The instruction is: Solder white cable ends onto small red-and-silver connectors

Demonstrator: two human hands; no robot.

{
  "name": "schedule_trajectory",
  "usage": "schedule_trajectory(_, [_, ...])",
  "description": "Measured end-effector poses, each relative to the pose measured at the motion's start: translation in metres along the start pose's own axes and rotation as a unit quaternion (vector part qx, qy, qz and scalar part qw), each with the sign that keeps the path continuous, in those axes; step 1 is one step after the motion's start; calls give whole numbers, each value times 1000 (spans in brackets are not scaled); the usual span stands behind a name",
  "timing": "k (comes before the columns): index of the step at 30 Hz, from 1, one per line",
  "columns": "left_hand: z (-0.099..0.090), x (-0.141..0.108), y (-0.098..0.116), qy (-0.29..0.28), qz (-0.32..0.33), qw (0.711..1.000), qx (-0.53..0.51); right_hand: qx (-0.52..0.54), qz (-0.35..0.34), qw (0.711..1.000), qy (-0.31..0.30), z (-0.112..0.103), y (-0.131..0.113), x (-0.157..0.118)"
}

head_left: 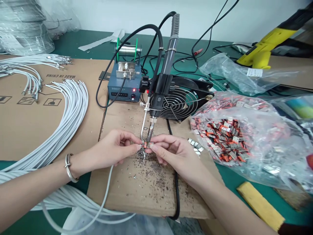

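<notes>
Under the tip of a mounted soldering iron (pixel 163 71), both hands meet over a cardboard sheet (pixel 117 192). My left hand (pixel 119 147) pinches the end of a white cable (pixel 106 192), which hangs down below the fingers. Between thumb and fingers, my right hand (pixel 168 150) holds a small orange and silver connector piece (pixel 148 145). The iron's tip and a thin metal feed tube (pixel 145 120) come down at this piece. Fingertips partly hide where cable and piece meet. Solder bits lie beneath.
A blue soldering station (pixel 124 86) with a solder spool (pixel 127 49) and a black fan (pixel 181 101) stand behind. White cables (pixel 75 107) lie left. A bag of orange-silver pieces (pixel 227 137), small metal parts (pixel 195 145) and a yellow sponge (pixel 260 205) lie right.
</notes>
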State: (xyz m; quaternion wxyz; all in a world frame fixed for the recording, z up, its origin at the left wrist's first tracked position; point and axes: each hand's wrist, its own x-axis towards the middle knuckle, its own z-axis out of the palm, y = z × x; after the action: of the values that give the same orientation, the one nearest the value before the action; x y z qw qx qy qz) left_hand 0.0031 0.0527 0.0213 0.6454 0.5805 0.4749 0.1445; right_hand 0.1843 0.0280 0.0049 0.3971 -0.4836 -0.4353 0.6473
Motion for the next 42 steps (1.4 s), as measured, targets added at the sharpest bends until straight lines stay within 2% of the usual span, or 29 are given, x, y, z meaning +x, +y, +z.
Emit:
schedule_trajectory(6, [1, -3, -2, 1, 15, 1000, -2, -13, 4, 1000, 6, 1, -1, 0])
schedule_trajectory(13, [-4, -2, 4, -27, 13, 999, 23, -17, 5, 1000, -12, -1, -1, 0])
schedule_trajectory(27, [-2, -1, 4, -15, 19, 999, 28, -22, -16, 1000, -4, -2, 0, 0])
schedule_trajectory(42, [-2, -3, 9, -22, 8, 1000, 17, 5, -16, 1000, -25, -5, 0, -2])
